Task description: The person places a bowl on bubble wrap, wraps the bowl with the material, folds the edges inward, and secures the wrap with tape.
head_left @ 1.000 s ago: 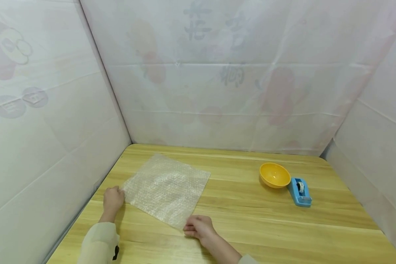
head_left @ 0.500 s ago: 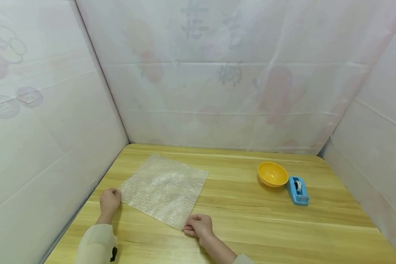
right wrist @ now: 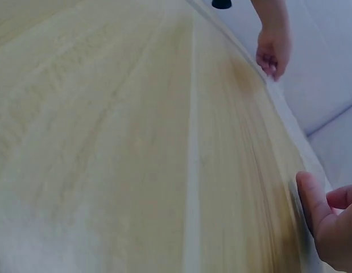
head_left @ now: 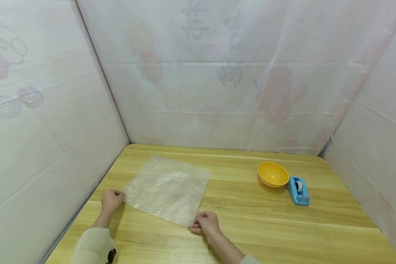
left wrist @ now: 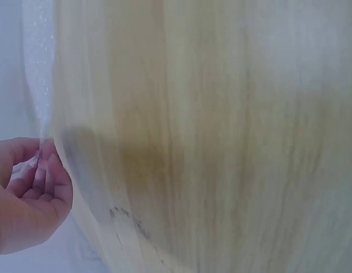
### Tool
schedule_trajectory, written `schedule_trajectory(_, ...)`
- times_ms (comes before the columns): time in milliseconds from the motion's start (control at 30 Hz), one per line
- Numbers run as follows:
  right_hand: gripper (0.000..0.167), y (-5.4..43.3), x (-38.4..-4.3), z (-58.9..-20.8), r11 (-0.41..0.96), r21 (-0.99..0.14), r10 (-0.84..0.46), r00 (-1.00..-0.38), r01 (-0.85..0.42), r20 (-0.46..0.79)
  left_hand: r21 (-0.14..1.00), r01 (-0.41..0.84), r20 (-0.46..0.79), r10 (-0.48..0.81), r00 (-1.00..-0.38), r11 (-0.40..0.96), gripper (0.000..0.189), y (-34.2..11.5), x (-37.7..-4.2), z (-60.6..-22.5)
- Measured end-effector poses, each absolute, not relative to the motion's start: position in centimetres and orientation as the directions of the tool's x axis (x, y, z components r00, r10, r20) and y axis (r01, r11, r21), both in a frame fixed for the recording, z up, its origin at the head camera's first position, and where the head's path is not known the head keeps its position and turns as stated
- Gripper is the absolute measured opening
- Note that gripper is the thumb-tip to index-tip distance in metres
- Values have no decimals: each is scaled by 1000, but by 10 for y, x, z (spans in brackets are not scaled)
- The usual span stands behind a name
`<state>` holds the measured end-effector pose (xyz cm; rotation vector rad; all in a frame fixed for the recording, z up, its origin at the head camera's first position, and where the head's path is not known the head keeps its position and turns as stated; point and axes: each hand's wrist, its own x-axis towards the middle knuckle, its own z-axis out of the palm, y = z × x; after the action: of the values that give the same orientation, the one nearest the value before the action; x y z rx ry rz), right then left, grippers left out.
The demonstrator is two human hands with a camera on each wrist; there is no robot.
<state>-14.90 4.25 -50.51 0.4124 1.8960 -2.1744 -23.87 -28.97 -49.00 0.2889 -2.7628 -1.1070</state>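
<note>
A square sheet of clear bubble wrap lies at a slant on the left half of the wooden table. My left hand pinches its left corner between thumb and fingertips; the left wrist view shows the bubble wrap gathered in the left hand. At the near corner, my right hand pinches the sheet with thumb and forefinger. In the right wrist view the right hand is partly cut off by the frame, and the sheet edge runs up to the other hand.
A yellow bowl stands at the back right of the table. Right beside it is a blue tape dispenser with a roll of tape. White printed cloth walls enclose the table at the back and both sides.
The near corner of the bubble wrap has shifted right and slightly away from me with my right hand. The left hand keeps its corner, nearly in place. Bowl and dispenser stay put.
</note>
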Motion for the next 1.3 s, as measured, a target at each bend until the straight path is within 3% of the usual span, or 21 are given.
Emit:
schedule_trajectory(400, 18, 80, -158, -498, -151, -919, 33, -928, 363, -372, 771, -170, -70, -184, -980, 614, 18, -266, -234, -480)
schedule_trajectory(767, 22, 106, -161, -499, -110, -927, 103, -924, 357, -368, 846, -182, -133, -131, -982, 502, 13, -249, -225, -486)
schedule_trajectory(1300, 21, 146, -160, -498, -115, -920, 203, -898, 375, -391, 867, -191, -173, -81, -982, 460, 7, -220, -208, -488)
